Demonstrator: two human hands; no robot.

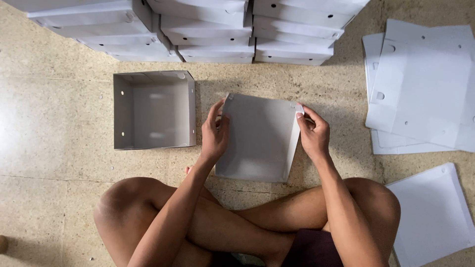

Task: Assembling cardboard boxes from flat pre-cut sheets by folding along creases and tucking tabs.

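Two bare hands grip a half-folded white cardboard box (257, 138) on a speckled stone floor (49, 113), seen from above by a person sitting cross-legged. At the box's left edge, the left hand (213, 133) curls around the raised side wall near its far corner, thumb on the outer face and fingers over the rim. On the opposite side, the right hand (312, 132) pinches the far right corner between thumb and fingertips, where a small tab (296, 106) stands up. Held directly in front of the crossed legs, the box has its near edge close to the knees and its side walls partly lifted. Just to its left, apart from it, sits a finished open box (153, 110) with four upright walls and small round holes. Stacks of closed white boxes (213, 29) line the far side of the floor. On the right lies a pile of flat unfolded sheets (425, 84), and another flat sheet (433, 212) rests beside the person's right knee
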